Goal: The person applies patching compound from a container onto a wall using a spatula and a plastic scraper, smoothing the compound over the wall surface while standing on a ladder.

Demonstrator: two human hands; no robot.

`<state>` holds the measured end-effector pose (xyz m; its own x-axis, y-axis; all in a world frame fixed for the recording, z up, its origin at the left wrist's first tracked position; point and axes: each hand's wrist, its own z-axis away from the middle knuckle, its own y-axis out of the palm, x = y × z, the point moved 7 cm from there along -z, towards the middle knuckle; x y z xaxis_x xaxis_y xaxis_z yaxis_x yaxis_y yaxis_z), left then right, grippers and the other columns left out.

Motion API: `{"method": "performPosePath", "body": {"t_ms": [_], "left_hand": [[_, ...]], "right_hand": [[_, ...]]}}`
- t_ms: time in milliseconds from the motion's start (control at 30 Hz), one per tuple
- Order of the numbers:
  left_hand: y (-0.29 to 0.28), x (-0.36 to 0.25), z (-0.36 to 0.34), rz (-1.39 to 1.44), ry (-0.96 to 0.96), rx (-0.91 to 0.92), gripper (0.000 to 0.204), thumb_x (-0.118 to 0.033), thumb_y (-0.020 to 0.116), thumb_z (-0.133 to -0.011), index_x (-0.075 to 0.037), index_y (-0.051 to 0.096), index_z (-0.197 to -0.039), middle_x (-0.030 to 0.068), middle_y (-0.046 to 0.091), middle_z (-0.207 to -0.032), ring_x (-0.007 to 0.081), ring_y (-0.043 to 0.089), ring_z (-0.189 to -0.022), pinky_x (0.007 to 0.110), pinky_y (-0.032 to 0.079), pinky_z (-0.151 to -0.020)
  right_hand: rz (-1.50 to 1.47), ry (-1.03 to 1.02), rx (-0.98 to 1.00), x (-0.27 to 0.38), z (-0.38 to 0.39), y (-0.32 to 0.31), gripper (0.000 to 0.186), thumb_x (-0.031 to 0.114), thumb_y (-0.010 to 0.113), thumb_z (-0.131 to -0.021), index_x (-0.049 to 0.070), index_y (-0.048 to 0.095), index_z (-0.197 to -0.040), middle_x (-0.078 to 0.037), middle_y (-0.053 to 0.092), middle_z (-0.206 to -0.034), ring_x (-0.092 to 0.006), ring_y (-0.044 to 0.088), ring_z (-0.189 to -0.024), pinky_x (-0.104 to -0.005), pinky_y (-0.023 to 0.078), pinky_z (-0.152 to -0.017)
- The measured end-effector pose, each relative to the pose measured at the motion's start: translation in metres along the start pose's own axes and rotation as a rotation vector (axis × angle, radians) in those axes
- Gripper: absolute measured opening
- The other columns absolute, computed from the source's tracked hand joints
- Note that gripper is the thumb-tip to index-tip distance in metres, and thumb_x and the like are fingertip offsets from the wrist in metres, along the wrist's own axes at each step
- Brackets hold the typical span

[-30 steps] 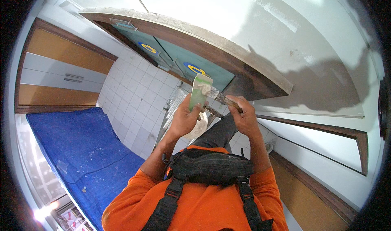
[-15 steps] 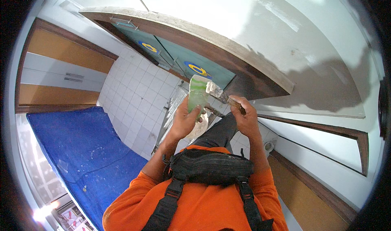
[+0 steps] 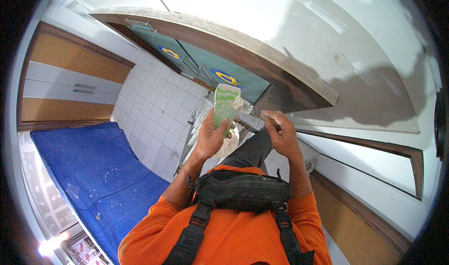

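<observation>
My left hand [image 3: 211, 136] holds a green flat scraper blade [image 3: 225, 107] upright, smeared with white filler. My right hand [image 3: 282, 136] grips the wooden handle of a small putty knife [image 3: 252, 111], whose blade tip rests against the green scraper's right edge. Both hands are raised in front of my chest, close to a white wall [image 3: 299, 36] and the brown wooden door frame [image 3: 262, 59]. Under my left hand a round white container [image 3: 230, 143] shows partly.
A blue sheet [image 3: 89, 171] covers a bed at lower left. White floor tiles [image 3: 159, 101] lie below, with wooden wardrobe doors [image 3: 70, 78] at left. A black chest harness [image 3: 243, 192] sits over my orange shirt. A teal door [image 3: 220, 71] stands beyond the frame.
Both hands have risen slightly. The putty knife's tip has moved onto the green scraper's edge, where it was a little apart before.
</observation>
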<state>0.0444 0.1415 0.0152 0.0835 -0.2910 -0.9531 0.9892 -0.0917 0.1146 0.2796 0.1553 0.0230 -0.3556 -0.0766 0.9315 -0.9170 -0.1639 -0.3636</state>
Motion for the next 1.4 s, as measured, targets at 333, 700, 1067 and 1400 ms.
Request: {"method": "performPosePath", "body": {"t_ms": [333, 700, 1067, 1400], "left_hand": [[0.009, 0.002, 0.002, -0.182, 0.014, 0.033, 0.037, -0.008, 0.052, -0.108, -0.002, 0.05, -0.145, 0.0074, 0.073, -0.114, 0.0124, 0.066, -0.091, 0.028, 0.057, -0.071], [0.004, 0.005, 0.0, -0.022, -0.007, -0.035, 0.037, -0.01, 0.052, -0.109, -0.002, 0.048, -0.145, 0.0114, 0.071, -0.119, 0.0145, 0.068, -0.094, 0.029, 0.058, -0.071], [0.009, -0.001, 0.001, -0.071, 0.047, -0.034, 0.034, -0.011, 0.051, -0.11, 0.0, 0.05, -0.142, 0.0111, 0.072, -0.117, 0.0145, 0.068, -0.093, 0.03, 0.058, -0.071], [0.013, 0.005, 0.007, -0.143, 0.042, 0.077, 0.032, -0.012, 0.052, -0.109, -0.001, 0.05, -0.139, 0.0098, 0.071, -0.117, 0.0141, 0.067, -0.09, 0.03, 0.057, -0.071]], "right_hand": [[0.089, -0.145, 0.049, 0.02, -0.013, 0.006, 0.032, 0.003, 0.066, -0.098, 0.005, 0.07, -0.129, -0.014, 0.069, -0.112, -0.026, 0.067, -0.099, -0.0366, 0.054, -0.085], [-0.009, -0.007, -0.009, 0.004, 0.003, -0.001, 0.032, 0.003, 0.065, -0.099, 0.004, 0.068, -0.131, -0.01, 0.068, -0.111, -0.0185, 0.065, -0.099, -0.0312, 0.051, -0.089], [0.006, 0.017, -0.114, -0.002, 0.002, 0.001, 0.029, 0.005, 0.066, -0.098, 0.004, 0.07, -0.127, -0.007, 0.067, -0.099, -0.014, 0.061, -0.081, -0.0289, 0.05, -0.074], [0.006, -0.114, 0.043, 0.027, -0.03, 0.0, 0.034, 0.004, 0.065, -0.096, 0.006, 0.07, -0.129, -0.016, 0.071, -0.114, -0.0272, 0.071, -0.1, -0.035, 0.055, -0.087]]}}
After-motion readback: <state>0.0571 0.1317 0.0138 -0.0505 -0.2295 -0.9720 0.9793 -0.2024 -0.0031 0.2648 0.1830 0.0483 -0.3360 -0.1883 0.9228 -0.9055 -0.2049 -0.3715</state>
